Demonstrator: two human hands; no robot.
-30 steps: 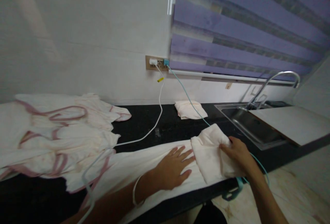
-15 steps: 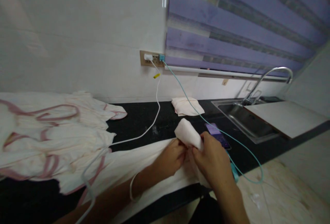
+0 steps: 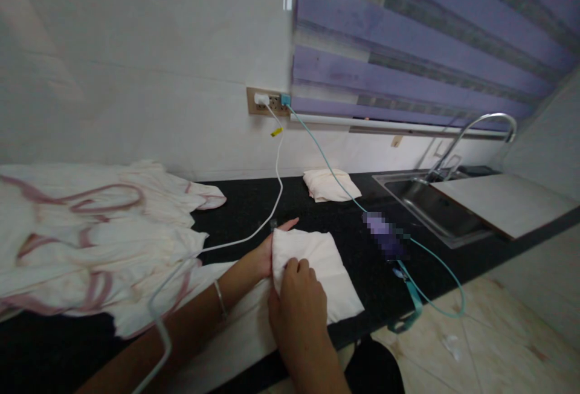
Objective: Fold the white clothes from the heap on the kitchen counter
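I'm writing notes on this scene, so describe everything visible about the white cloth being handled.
The white cloth looks soft and plain, folded into a lightly creased, roughly four-sided layered bundle on the black countertop. Flat white fabric, apparently part of it, extends leftward. The right hand rests on the bundle; the left hand is at its left edge, partly hidden by it.

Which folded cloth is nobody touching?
The folded cloth by the wall, under the teal cable; left hand and right hand touch the nearer folded cloth.
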